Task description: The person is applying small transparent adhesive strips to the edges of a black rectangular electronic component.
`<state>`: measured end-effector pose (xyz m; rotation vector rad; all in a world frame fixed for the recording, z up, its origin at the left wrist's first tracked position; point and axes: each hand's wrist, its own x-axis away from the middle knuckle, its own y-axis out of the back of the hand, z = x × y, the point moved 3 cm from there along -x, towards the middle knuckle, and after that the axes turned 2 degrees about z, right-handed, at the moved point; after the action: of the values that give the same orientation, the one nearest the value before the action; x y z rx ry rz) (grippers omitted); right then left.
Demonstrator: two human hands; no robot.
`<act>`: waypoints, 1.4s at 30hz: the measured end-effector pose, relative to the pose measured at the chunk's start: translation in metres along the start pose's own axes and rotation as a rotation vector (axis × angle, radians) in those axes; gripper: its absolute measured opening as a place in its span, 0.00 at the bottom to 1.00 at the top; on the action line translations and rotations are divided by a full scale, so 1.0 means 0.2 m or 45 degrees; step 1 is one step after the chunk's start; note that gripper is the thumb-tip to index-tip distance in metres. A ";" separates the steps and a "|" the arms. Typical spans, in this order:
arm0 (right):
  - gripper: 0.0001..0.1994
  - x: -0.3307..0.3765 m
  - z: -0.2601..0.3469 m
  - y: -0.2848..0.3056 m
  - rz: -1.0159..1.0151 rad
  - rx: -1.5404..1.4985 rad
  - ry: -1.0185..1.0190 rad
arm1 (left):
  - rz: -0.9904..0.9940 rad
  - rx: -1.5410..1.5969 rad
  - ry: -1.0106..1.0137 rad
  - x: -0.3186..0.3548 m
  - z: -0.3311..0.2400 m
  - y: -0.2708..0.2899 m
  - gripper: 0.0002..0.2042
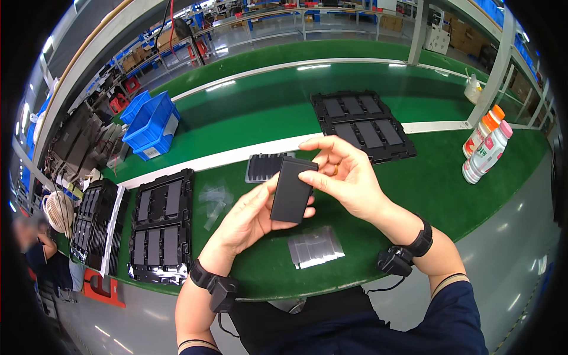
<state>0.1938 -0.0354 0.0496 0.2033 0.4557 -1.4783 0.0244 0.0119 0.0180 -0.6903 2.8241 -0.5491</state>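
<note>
Both my hands hold a flat black rectangular block (292, 192), tilted above the green table. My left hand (251, 214) cradles its left side and underside, with fingertips showing past the right edge. My right hand (346, 176) grips the upper right corner, thumb on the front face and fingers behind. Below the block lies a stack of clear plastic film pieces (315, 247). Behind it is a small black ribbed tray (266, 167), partly covered by the block and my left hand. More loose clear film (214, 204) is scattered to the left.
A black tray with grey-black plates (161, 222) lies at left, beside stacked black trays (94, 222). Another loaded tray (364, 123) sits across the green conveyor edge. Blue bins (152, 124) stand far left, two bottles (487, 145) at right. A person (44, 254) sits far left.
</note>
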 end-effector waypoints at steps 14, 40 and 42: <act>0.13 0.06 0.02 -0.05 -0.031 0.015 0.000 | 0.217 0.389 0.121 0.02 0.06 -0.01 0.28; 0.09 0.30 -0.10 -0.05 0.946 1.158 0.024 | -0.248 -1.890 -0.075 0.47 0.09 -0.05 0.23; 0.10 0.30 -0.10 -0.05 0.953 1.155 0.013 | -0.243 -1.867 -0.065 0.47 0.09 -0.05 0.23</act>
<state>0.1814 -0.0821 0.0080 0.9831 -0.3088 -0.8428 -0.0492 -0.0461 -0.0037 -1.0599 2.6633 1.6449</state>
